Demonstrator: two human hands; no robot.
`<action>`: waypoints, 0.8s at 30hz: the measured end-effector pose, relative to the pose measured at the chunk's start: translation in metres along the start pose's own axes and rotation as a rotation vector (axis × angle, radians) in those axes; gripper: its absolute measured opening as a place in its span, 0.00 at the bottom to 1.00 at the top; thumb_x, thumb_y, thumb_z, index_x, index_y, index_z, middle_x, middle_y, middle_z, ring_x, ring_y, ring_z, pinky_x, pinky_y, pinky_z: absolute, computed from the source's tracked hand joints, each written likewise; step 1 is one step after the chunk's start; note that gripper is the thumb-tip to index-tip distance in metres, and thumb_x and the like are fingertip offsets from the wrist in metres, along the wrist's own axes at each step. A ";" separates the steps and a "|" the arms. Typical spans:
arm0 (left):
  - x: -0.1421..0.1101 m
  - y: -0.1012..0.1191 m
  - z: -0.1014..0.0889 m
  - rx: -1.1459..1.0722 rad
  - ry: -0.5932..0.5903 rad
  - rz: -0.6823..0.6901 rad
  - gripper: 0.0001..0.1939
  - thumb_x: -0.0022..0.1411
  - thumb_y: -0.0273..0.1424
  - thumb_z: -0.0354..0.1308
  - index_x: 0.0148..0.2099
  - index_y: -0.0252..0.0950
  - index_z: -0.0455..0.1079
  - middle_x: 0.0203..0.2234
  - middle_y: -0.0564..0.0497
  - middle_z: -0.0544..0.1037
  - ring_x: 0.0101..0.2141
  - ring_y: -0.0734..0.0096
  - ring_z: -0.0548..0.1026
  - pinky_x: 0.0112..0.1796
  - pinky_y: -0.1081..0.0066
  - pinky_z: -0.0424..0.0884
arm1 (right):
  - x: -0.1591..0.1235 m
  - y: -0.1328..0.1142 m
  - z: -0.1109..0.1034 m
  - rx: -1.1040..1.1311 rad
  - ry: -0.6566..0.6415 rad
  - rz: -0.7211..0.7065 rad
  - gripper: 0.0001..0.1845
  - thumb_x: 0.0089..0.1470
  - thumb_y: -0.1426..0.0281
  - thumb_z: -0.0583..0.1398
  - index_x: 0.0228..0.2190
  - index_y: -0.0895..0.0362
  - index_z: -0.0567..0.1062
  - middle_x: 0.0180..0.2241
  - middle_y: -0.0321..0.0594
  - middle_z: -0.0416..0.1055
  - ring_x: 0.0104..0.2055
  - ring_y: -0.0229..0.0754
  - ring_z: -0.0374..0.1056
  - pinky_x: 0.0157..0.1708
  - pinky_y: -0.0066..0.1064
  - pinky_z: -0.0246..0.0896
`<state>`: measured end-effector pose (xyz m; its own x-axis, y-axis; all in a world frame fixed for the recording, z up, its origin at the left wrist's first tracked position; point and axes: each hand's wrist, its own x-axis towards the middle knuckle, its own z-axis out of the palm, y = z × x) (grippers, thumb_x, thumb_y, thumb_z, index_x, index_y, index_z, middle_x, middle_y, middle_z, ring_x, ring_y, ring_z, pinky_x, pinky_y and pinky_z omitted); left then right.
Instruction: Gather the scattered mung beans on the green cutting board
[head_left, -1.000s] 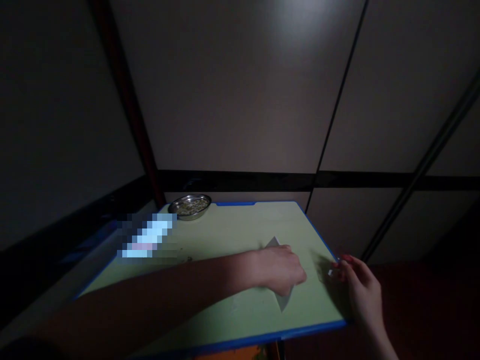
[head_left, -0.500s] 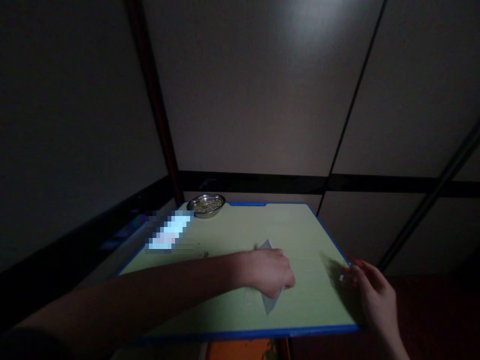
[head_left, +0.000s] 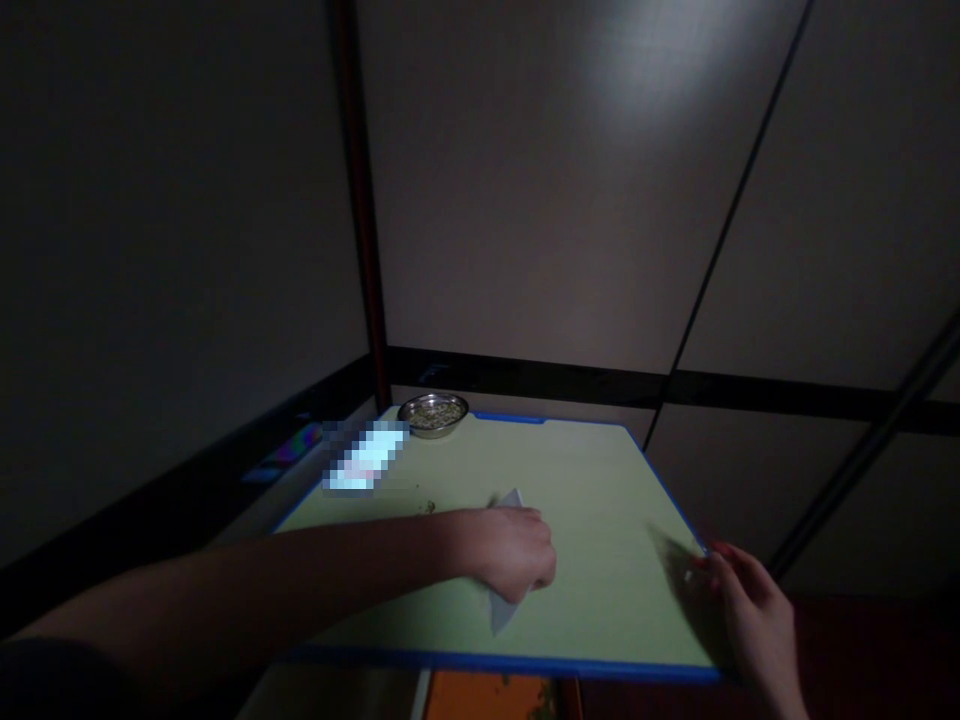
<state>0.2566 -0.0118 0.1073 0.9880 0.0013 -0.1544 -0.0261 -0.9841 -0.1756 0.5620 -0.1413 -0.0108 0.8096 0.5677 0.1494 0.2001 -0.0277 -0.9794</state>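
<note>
A pale grey folded sheet of paper (head_left: 508, 600) lies flat on the light green desk with a blue rim (head_left: 600, 500), a little right of the middle and toward the near edge. One pointed corner sticks out behind the knuckles, another pokes out toward the near rim. The left hand (head_left: 514, 550) lies palm down on top of the paper, its fingers curled together and pressing onto the sheet; its forearm reaches in from the lower left. The right hand (head_left: 742, 610) rests at the desk's right rim near the front corner, well apart from the paper, with red-painted nails; its fingers are loosely bent over the edge, and whether they close on anything cannot be told in the dim light. At the far left corner of the desk stands a small round metal bowl (head_left: 433, 413) holding pale bits. Just in front of it lies a blurred bright patch (head_left: 366, 458). A few dark crumbs (head_left: 427, 507) sit left of the left hand.
</note>
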 end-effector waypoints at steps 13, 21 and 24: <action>-0.025 -0.010 -0.026 -0.018 0.027 -0.145 0.06 0.49 0.24 0.61 0.24 0.40 0.72 0.20 0.48 0.79 0.25 0.63 0.72 0.31 0.63 0.65 | 0.004 0.002 -0.003 -0.035 -0.004 0.019 0.31 0.42 0.51 0.67 0.42 0.60 0.78 0.32 0.44 0.79 0.33 0.49 0.71 0.32 0.34 0.66; -0.007 -0.007 -0.054 -0.207 0.118 -0.262 0.05 0.52 0.27 0.60 0.33 0.42 0.75 0.25 0.49 0.78 0.26 0.67 0.72 0.27 0.66 0.62 | -0.001 -0.008 -0.002 -0.044 0.037 -0.010 0.30 0.38 0.51 0.68 0.39 0.60 0.79 0.30 0.45 0.79 0.31 0.51 0.71 0.29 0.35 0.67; -0.008 -0.005 -0.056 -0.317 0.166 -0.291 0.07 0.54 0.28 0.59 0.36 0.42 0.74 0.26 0.51 0.78 0.26 0.69 0.71 0.27 0.68 0.62 | -0.001 -0.005 -0.002 -0.027 0.023 -0.015 0.31 0.39 0.51 0.67 0.40 0.60 0.79 0.29 0.44 0.79 0.31 0.50 0.72 0.28 0.35 0.67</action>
<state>0.2570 -0.0164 0.1636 0.9592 0.2822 0.0199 0.2778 -0.9529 0.1215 0.5611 -0.1433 -0.0059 0.8187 0.5494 0.1671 0.2265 -0.0415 -0.9731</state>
